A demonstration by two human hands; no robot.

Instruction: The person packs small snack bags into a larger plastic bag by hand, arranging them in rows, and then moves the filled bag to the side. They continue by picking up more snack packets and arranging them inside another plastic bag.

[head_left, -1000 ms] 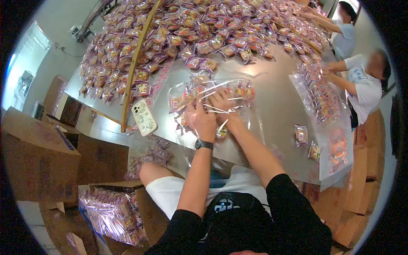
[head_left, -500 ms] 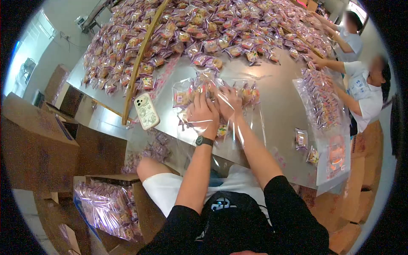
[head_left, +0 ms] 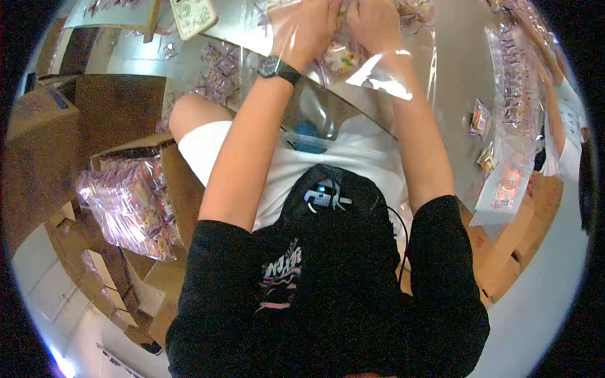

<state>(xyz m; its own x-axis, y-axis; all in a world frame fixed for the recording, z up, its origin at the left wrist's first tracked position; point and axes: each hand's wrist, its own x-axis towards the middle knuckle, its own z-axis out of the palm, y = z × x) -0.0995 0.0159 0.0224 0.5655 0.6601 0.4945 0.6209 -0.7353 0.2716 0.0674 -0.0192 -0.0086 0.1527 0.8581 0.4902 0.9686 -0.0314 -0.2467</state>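
We note the left hand [head_left: 301,28] and right hand [head_left: 376,22] both clenched on a clear bag [head_left: 384,79] holding snack packets [head_left: 343,60], at the table [head_left: 454,94] edge; phone [head_left: 192,12] nearby.

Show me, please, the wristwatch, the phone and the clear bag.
wristwatch [head_left: 276,65]: head view, on its case.
phone [head_left: 192,12]: head view, on its patterned back.
clear bag [head_left: 384,74]: head view, on its shiny lower flap.
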